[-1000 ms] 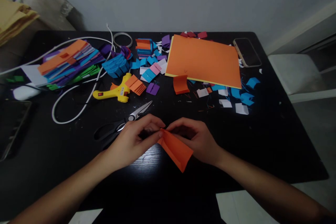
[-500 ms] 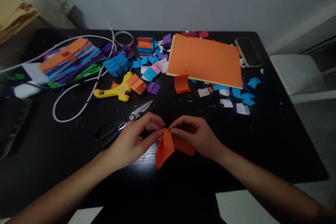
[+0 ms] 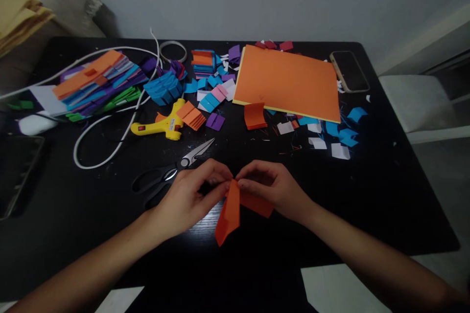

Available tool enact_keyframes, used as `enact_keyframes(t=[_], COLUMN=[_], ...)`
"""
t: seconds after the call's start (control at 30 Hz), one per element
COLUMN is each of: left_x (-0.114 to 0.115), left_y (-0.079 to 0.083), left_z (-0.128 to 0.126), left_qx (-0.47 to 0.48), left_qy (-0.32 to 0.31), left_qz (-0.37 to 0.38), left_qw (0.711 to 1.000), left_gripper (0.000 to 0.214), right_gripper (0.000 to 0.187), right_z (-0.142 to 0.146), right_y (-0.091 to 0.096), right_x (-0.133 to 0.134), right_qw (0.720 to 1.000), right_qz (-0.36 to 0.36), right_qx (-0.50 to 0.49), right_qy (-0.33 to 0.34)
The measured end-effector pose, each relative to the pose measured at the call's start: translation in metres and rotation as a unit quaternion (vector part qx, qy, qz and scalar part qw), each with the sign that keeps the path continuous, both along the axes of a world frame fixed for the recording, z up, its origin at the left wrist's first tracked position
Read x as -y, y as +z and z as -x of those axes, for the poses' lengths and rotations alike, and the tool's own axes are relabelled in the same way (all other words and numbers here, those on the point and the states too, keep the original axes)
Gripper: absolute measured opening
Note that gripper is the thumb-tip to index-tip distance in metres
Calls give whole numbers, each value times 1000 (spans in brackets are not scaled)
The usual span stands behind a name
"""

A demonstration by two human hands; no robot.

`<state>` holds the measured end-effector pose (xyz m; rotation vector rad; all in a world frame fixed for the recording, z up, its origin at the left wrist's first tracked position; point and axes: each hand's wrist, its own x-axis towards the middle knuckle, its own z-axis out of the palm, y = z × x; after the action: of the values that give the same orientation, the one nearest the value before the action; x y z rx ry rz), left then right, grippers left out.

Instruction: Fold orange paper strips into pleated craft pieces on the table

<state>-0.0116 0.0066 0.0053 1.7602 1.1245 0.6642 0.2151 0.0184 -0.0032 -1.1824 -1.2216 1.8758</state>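
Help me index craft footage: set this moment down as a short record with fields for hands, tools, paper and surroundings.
Left hand: pinches folded orange paper at its upper end
Right hand: thumb and finger on the same paper, beside the left
Tools: scissors just beyond the left hand; yellow glue gun farther back
Sheet: large orange sheet, yellow showing along its edges
Phone: far right corner
Cable: white, looped at left
Surface: black table

Dark-screened phone right, looped white cable left
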Motion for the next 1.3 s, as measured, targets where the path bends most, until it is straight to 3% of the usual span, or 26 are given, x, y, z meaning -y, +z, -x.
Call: enact_keyframes(t=[0.17, 0.5, 0.73, 1.07, 1.3], left_x=[1, -1, 0, 0, -1], left_y=[-4, -1, -2, 0, 1], left_z=[0, -1, -1, -4, -6], left_qx=[8, 12, 25, 113, 134], left_qy=[33, 19, 43, 76, 92], left_qz=[-2, 12, 46, 139, 143], left_qw=[999, 1000, 998, 981, 976], left_gripper=[3, 5, 13, 21, 20], right_gripper=[13, 13, 14, 22, 27], right_z=[-2, -2, -4, -4, -3], right_y=[0, 1, 2, 3, 2], right_x=[-1, 0, 0, -2, -1], right_qw=[1000, 1000, 999, 979, 990], right_qz=[-8, -13, -2, 140, 85], right_qx=[-22, -25, -32, -148, -111], right_qy=[10, 8, 10, 19, 25])
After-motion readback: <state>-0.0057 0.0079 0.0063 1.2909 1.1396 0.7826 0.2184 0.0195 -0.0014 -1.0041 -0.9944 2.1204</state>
